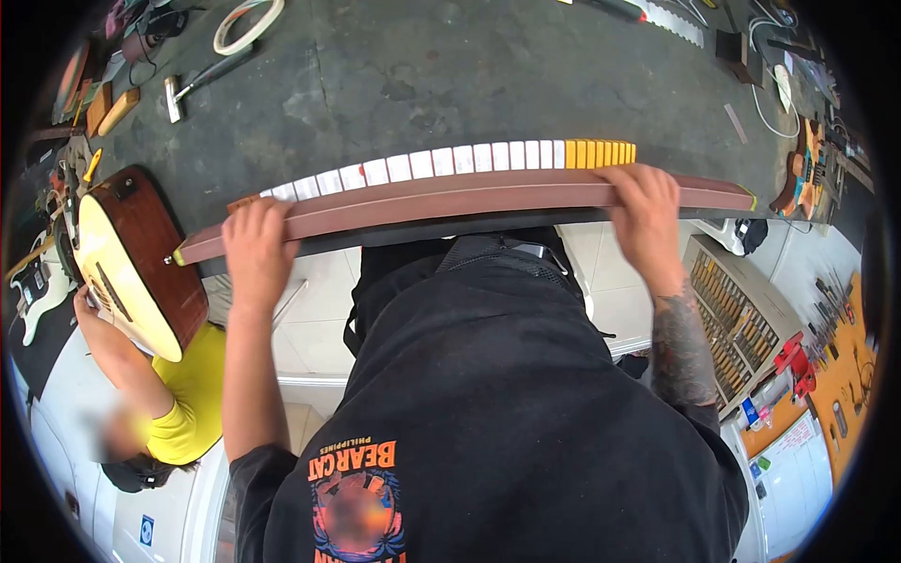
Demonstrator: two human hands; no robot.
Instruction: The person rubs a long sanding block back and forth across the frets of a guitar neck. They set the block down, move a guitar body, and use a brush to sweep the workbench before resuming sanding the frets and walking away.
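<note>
A long reddish-brown wooden bar (450, 199) lies along the near edge of a dark workbench (450, 75). My left hand (255, 249) grips its left end and my right hand (643, 206) grips it toward the right end. Under the bar sits a guitar fretboard (441, 161), covered in white tape strips that turn yellow at the right.
A hammer (192, 84) and a ring of tape (249, 23) lie at the back left. Tools and cables crowd the back right. To the left, a person in a yellow shirt (178, 394) holds an acoustic guitar (131, 263). A rack of small tools (741, 310) stands at the right.
</note>
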